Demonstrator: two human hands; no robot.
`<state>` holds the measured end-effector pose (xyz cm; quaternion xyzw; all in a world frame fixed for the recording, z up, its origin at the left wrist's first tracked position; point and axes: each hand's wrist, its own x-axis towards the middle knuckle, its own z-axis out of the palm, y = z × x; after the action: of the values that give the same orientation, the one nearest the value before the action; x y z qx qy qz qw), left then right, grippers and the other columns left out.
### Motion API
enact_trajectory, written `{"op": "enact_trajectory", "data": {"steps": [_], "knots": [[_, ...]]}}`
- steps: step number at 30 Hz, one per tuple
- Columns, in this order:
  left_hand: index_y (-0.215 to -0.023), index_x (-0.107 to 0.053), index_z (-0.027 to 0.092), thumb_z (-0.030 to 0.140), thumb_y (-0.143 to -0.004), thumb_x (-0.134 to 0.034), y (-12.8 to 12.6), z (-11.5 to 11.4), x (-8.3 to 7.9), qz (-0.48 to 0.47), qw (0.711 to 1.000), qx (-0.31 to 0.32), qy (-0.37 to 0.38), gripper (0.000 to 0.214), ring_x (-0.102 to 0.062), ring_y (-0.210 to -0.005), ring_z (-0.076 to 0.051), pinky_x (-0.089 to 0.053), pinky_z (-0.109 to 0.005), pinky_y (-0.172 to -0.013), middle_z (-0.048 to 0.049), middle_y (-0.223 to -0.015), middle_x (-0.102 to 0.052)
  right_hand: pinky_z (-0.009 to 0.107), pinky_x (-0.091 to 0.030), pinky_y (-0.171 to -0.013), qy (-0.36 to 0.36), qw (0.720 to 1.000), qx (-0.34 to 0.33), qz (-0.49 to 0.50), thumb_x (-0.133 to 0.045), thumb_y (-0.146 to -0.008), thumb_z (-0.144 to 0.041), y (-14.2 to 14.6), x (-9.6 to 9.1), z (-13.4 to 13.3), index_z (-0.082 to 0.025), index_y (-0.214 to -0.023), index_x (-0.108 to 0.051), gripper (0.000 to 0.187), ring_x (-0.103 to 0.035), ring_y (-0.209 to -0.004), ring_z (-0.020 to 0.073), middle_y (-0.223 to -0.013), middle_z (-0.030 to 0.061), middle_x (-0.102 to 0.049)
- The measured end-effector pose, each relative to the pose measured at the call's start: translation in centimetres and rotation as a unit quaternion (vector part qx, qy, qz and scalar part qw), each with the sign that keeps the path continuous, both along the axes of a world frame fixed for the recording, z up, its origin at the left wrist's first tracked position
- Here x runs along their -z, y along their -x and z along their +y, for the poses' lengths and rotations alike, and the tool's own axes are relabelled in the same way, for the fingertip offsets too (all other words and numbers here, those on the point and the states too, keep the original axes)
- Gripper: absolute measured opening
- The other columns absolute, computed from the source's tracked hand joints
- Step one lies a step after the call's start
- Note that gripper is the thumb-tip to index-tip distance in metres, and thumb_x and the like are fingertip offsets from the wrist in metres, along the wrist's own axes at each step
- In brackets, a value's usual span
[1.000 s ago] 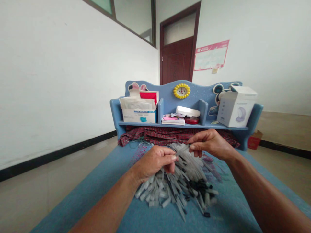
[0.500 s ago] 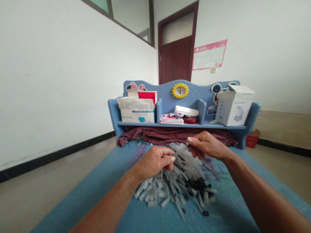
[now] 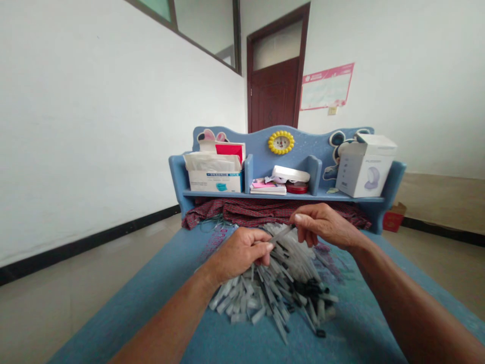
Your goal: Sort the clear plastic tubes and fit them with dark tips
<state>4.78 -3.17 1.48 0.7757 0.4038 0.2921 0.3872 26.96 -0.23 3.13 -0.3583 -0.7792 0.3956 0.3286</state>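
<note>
Item in hand: one slim translucent tube (image 3: 279,235), raised over the near half of the blue tabletop (image 3: 170,268). The left hand (image 3: 238,255) pinches its near end between thumb and bent fingers; the right hand (image 3: 326,225) has its fingertips drawn together at the far, dark-looking end. Neither hand is spread wide.

Progress: one piece is being handled. A heap of loose pale tubes (image 3: 267,298) lies directly below the hands, some with black ends, and a cluster of small black pieces (image 3: 312,289) sits at its right side. On this evidence a large quantity remains loose — which pieces, if any, are finished cannot be determined. The detail at the right fingertips is too small to verify.

Clearances: bare tabletop extends on both sides of the heap and in front of it, between the forearms. At the back, room is tighter — a checked cloth (image 3: 246,212) is bunched beneath the blue shelf (image 3: 235,194), near the right hand. The table's left edge runs well apart from the heap.
</note>
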Motion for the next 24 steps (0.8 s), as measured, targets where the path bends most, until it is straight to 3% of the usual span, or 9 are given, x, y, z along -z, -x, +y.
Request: {"op": "enact_trajectory", "data": {"steps": [3,8,13,19,24], "knots": [[-0.066,-0.059,0.012,0.028,-0.080,-0.049,0.02,0.06,0.14,0.001,1.000,0.003,0.004,0.024,-0.047,-0.054,-0.010,-0.033,-0.022,-0.054,-0.0013,-0.059,-0.059,0.017,-0.041,-0.040,0.021,1.000,-0.022,0.009,-0.064,-0.073,-0.047,-0.08,0.11,0.05,-0.015,-0.080,-0.056,0.035,-0.053,-0.043,0.0075,-0.059,-0.0005,-0.062],[-0.063,-0.059,0.013,0.031,-0.080,-0.049,0.02,0.04,0.18,0.003,1.000,0.007,-0.001,0.027,-0.047,-0.054,-0.010,-0.034,-0.022,-0.055,-0.0011,-0.060,-0.060,0.017,-0.035,-0.034,-0.008,1.000,0.013,-0.028,-0.045,-0.081,-0.058,-0.02,0.18,0.13,-0.014,-0.061,-0.052,0.049,-0.048,-0.034,0.0068,-0.047,0.0003,-0.058],[-0.066,-0.060,0.013,0.031,-0.079,-0.050,-0.01,0.04,0.20,-0.007,1.000,0.001,0.019,0.025,-0.048,-0.054,-0.011,-0.034,-0.021,-0.054,-0.0011,-0.059,-0.060,0.017,-0.040,-0.039,0.019,1.000,-0.017,0.003,-0.061,-0.074,-0.053,-0.04,0.07,0.09,-0.014,-0.077,-0.056,0.039,-0.054,-0.043,0.0080,-0.057,0.0003,-0.062],[-0.060,-0.060,0.013,0.030,-0.079,-0.050,-0.10,0.00,0.06,0.000,1.000,0.004,0.001,0.027,-0.046,-0.053,-0.010,-0.033,-0.021,-0.053,-0.0009,-0.059,-0.060,0.017,-0.035,-0.034,0.015,1.000,-0.002,-0.022,-0.048,-0.079,-0.060,-0.03,0.25,0.28,-0.015,-0.063,-0.052,0.048,-0.048,-0.034,0.0068,-0.046,-0.0006,-0.057],[-0.062,-0.061,0.012,0.028,-0.078,-0.051,-0.18,-0.10,-0.04,-0.005,1.000,-0.005,0.000,0.024,-0.045,-0.052,-0.009,-0.032,-0.020,-0.051,-0.0003,-0.058,-0.060,0.018,-0.040,-0.038,0.036,0.999,-0.023,0.001,-0.063,-0.072,-0.050,-0.09,0.01,0.09,-0.015,-0.079,-0.056,0.037,-0.052,-0.041,0.0077,-0.056,-0.0009,-0.062]]}}
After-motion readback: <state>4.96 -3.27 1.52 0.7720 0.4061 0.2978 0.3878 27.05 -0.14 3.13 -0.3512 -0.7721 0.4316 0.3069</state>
